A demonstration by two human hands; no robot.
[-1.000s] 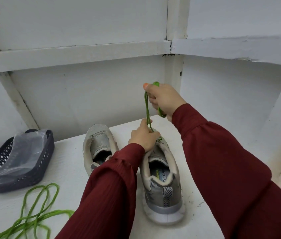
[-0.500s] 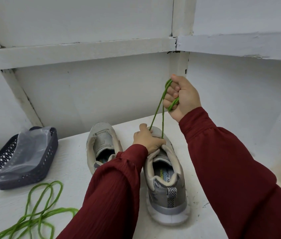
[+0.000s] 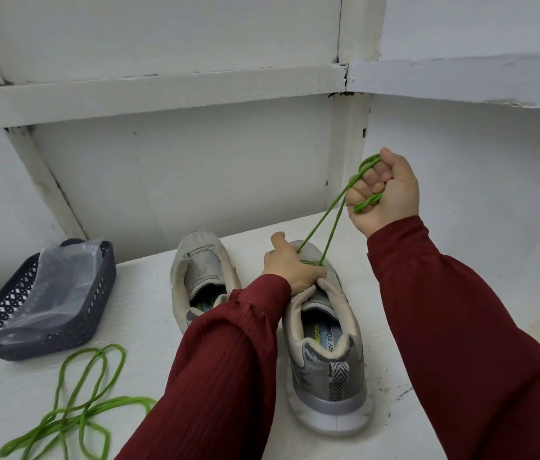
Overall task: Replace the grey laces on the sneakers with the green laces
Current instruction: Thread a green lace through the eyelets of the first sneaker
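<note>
Holds two strands of a green lace (image 3: 325, 224) in the clenched right grip (image 3: 386, 190), upper right of the frame. Runs them down to the front of the grey sneaker (image 3: 328, 366) at the middle. Grasps that sneaker's top with the left grip (image 3: 290, 267). Has a second sneaker (image 3: 202, 277) just beside, a loose green lace (image 3: 96, 403) lower left on the tabletop (image 3: 149, 327).

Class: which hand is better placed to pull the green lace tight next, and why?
Right. The right hand grips both strands of the green lace, raised above the sneaker. The left hand is occupied holding that sneaker steady at its tongue.
</note>
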